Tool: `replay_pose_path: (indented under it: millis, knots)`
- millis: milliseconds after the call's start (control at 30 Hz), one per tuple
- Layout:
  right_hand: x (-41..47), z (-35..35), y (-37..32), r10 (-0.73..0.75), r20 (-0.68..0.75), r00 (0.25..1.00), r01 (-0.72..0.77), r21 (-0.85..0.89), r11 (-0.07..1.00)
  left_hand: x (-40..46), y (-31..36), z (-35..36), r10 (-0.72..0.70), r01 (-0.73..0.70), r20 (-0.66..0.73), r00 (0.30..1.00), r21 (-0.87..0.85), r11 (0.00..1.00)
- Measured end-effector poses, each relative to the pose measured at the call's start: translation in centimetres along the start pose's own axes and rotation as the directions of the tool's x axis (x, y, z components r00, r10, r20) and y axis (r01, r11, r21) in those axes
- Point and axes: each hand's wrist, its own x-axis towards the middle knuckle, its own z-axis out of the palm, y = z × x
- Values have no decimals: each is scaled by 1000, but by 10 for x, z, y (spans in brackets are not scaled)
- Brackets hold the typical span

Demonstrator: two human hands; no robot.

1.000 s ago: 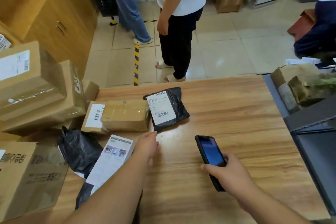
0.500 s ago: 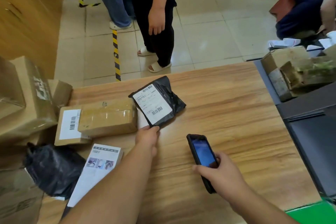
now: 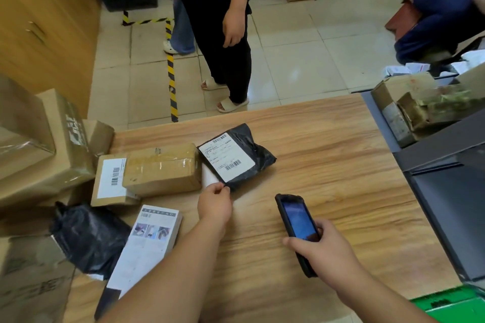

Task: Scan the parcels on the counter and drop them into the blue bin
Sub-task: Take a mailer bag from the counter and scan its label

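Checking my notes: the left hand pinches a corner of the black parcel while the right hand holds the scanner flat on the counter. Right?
Not quite: the head view shows the scanner lifted off the counter in the right hand. The left hand does pinch the black parcel.

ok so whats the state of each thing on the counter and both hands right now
black poly parcel: label up, near corner pinched by left hand
left hand: pinching parcel corner
handheld scanner: screen lit, gripped in right hand
right hand: wrapped round scanner
taped brown box: sealed, lying flat
white product box: closed, flat
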Motion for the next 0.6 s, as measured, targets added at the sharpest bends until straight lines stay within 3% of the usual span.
replay_pose_path:
  millis: [133, 367, 600]
  knots:
    - [-11, -11, 1, -52, 6, 999, 52, -5, 999, -29, 13, -18, 90, -90, -5, 996, 84, 992]
    - [-31, -40, 8, -131, 51, 990, 131, -4, 991, -78, 22, -29, 186, -187, -21, 982, -44, 981]
    - [-44, -78, 19, -204, 112, 973, 217, -118, 969, -123, 10, -54, 199, -208, -97, 975, -88, 974]
